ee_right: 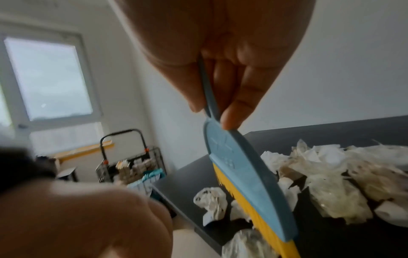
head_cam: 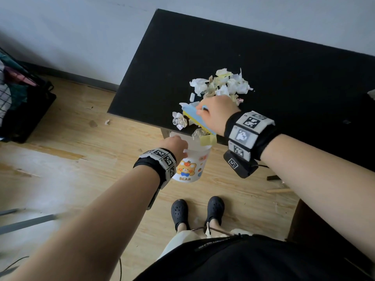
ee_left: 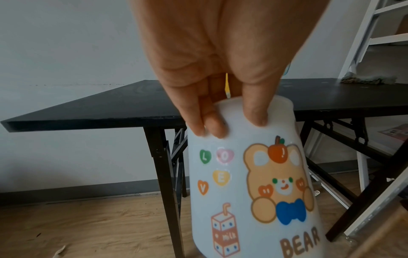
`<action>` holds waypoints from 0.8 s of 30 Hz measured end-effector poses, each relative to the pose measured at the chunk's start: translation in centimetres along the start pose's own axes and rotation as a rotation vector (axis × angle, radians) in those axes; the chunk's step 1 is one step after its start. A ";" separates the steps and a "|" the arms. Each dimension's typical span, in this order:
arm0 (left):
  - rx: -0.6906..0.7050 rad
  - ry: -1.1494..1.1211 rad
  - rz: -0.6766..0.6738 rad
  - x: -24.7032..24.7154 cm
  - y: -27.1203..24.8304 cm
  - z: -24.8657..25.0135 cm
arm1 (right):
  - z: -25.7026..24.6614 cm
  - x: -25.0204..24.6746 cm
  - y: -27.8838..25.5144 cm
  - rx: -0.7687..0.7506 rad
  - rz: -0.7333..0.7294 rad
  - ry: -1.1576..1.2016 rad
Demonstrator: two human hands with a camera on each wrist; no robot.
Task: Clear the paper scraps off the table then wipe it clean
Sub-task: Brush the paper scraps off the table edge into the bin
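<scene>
- Black rectangular table: the landmark for all positions below; it stands against a pale wall on a wooden floor.
- Pile of crumpled white and pale-yellow paper scraps: lies on the table top, near its front edge; a few loose scraps sit right at that edge, and some hang over it above the bin.
- Small hand brush with a blue plastic back and yellow bristles: held at the table's front edge, bristles down among the scraps, between the main pile and the edge.
- Right hand: over the table's front edge; thumb and fingers are curled round the brush's thin blue handle, pinching it just above the brush head. The pile lies just beyond the fingers.
- White plastic bin printed with a cartoon bear and the word BEAR: held below and just outside the table's front edge, tilted, mouth towards the edge.
- Left hand: grips the bin's rim, fingertips curled over its outer wall.
</scene>
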State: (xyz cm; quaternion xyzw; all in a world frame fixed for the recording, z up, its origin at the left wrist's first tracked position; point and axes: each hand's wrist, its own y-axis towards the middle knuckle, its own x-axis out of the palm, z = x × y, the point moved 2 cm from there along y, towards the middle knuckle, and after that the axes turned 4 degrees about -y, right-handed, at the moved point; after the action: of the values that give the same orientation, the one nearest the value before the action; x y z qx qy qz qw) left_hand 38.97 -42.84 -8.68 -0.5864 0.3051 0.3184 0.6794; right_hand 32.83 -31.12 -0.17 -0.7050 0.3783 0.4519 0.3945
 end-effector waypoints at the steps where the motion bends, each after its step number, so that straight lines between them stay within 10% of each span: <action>1: 0.002 0.003 -0.001 0.0 0.0 0.0 | 0.5 -0.4 -0.1 0.026 0.039 0.032; 24: -0.021 -0.058 0.015 0.2 -0.4 -1.9 | -1.2 -0.2 1.6 0.006 0.150 0.011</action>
State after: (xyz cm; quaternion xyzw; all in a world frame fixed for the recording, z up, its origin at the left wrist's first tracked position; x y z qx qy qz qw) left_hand 39.35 -44.73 -8.81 -0.5816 0.2863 0.3438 0.6794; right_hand 31.77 -32.82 0.05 -0.6760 0.4337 0.4750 0.3596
